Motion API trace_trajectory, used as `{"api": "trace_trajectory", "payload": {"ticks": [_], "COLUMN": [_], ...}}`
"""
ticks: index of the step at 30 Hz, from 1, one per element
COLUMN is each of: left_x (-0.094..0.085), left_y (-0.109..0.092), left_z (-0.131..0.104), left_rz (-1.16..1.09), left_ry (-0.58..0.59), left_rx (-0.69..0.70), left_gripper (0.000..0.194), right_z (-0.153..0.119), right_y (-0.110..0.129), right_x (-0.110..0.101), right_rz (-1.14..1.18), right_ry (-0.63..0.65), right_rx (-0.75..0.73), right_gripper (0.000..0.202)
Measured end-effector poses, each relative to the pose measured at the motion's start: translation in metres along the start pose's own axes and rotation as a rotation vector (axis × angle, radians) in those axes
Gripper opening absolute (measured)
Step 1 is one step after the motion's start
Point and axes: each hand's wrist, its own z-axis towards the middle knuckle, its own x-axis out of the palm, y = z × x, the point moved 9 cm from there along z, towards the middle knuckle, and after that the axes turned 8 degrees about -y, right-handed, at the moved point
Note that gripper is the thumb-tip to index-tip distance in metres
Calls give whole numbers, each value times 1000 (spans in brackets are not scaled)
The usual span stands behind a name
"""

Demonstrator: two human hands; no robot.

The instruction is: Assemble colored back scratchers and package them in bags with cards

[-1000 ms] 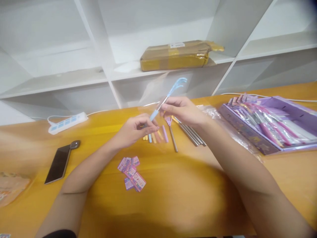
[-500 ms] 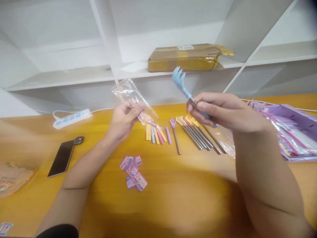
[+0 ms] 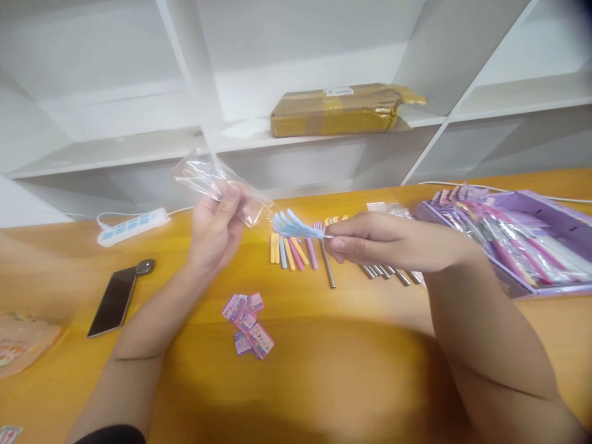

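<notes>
My left hand (image 3: 217, 228) pinches a clear plastic bag (image 3: 203, 176) above the table. My right hand (image 3: 383, 240) grips a back scratcher (image 3: 296, 227) by its shaft, which the fingers mostly hide. Its light blue claw head points left, close to the bag's right end; whether they touch I cannot tell. Beneath lie several coloured handle sleeves (image 3: 296, 253) in yellow, blue, pink and purple. A purple-headed back scratcher (image 3: 328, 265) rests beside them. More metal-shafted back scratchers (image 3: 391, 272) lie partly hidden under my right hand.
Small printed cards (image 3: 250, 324) are piled at table centre. A purple box (image 3: 522, 287) of bagged back scratchers stands right. On the left are a phone (image 3: 111, 302), a dark mouse-like object (image 3: 145, 266) and a power strip (image 3: 134, 227). A cardboard box (image 3: 337, 114) sits on the shelf.
My right hand has lowered and turned the back scratcher, so its claw now points left toward the bag. My left hand has shifted slightly left with the bag.
</notes>
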Motion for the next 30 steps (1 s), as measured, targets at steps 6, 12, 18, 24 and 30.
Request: {"api": "trace_trajectory", "payload": {"ticks": [6,12,18,24,30], "left_x": [3,9,4,14,17], "left_y": [2,6,2,10,10], "left_z": [-6,-9,-7,-13,-13], "left_rz": [13,24,19,76,86], "left_ry": [-20,9,-30,26,80], "left_rx": [15,26,52,-15,-13], "left_gripper": [47,44,49,55,55], "right_z": [15,17,17,18,18], "right_y": [-7,-9,-8,-5,-8], "right_x": [3,0,0,1,-5], "right_rz": [149,147,99,91,54], "right_ry": [57,49,60,62,30], "right_rx": [-25,-14,-16,-43,-35], "right_gripper": [60,64,63,58,58]}}
